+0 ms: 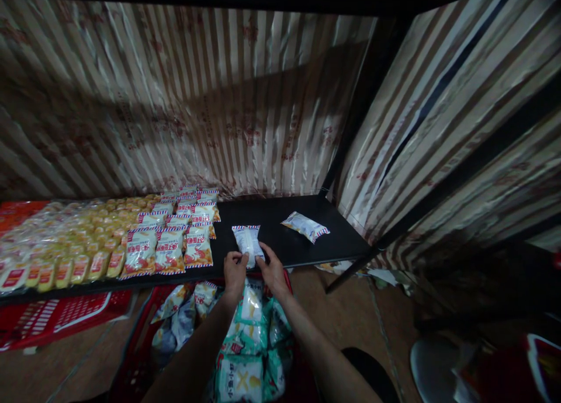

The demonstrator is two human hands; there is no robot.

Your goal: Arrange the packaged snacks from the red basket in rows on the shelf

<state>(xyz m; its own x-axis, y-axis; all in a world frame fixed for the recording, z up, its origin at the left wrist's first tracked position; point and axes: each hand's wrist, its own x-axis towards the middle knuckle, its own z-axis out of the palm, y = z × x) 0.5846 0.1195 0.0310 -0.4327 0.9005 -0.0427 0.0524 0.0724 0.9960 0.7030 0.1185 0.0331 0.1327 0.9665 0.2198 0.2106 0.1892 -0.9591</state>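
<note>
My left hand (pixel 234 273) and my right hand (pixel 270 270) both pinch the near edge of a small white snack packet (pixel 248 242) that lies back side up on the black shelf (pixel 280 216). The packet sits just right of several rows of red-and-white snack packets (pixel 170 248) laid flat on the shelf. A second white packet (pixel 305 226) lies apart, tilted, further right on the shelf.
Yellow snack packets (pixel 74 239) fill the shelf's left part. A red basket (pixel 140 356) below my arms holds several green and white packets (pixel 245 339). Another red basket (pixel 52 318) lies on the floor at left. Striped curtain hangs behind and right.
</note>
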